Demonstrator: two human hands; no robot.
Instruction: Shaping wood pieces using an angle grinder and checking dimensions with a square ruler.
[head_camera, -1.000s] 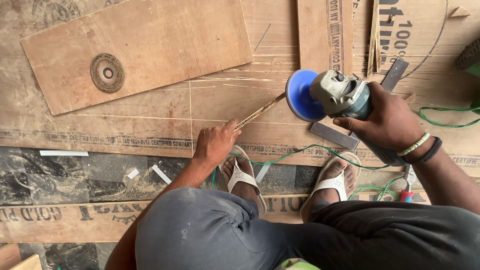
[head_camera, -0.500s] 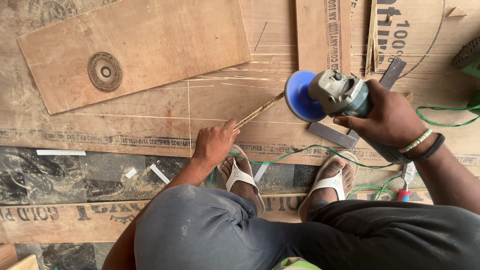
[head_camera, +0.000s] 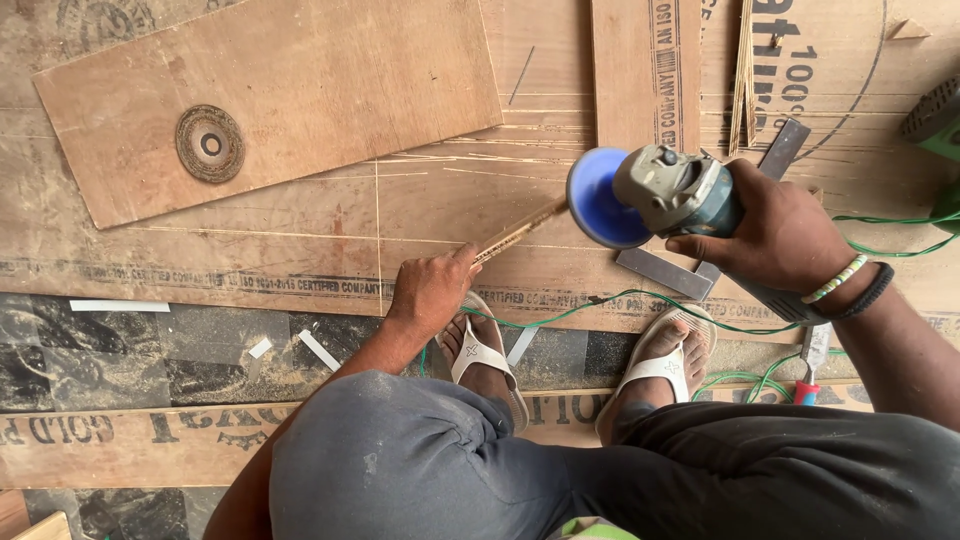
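Nearest, 2 white sandals (head_camera: 487, 358) stand on the dark floor with a green cable (head_camera: 600, 300) running past them. The left hand (head_camera: 432, 290) is closed on one end of a thin wooden strip (head_camera: 520, 232), whose far end meets the blue disc (head_camera: 598, 198). The right hand (head_camera: 775, 232) grips the angle grinder (head_camera: 680, 190) over a steel square (head_camera: 700, 270). Farther off, a worn grinding disc (head_camera: 210, 143) lies on a loose plywood board (head_camera: 290, 90)

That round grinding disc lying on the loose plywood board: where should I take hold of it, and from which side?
Take the grinding disc by its outer rim, coming straight down from above. It lies flat on the plywood board, so no face is open to pinch; the bare board all round leaves room for fingertips at opposite edges.
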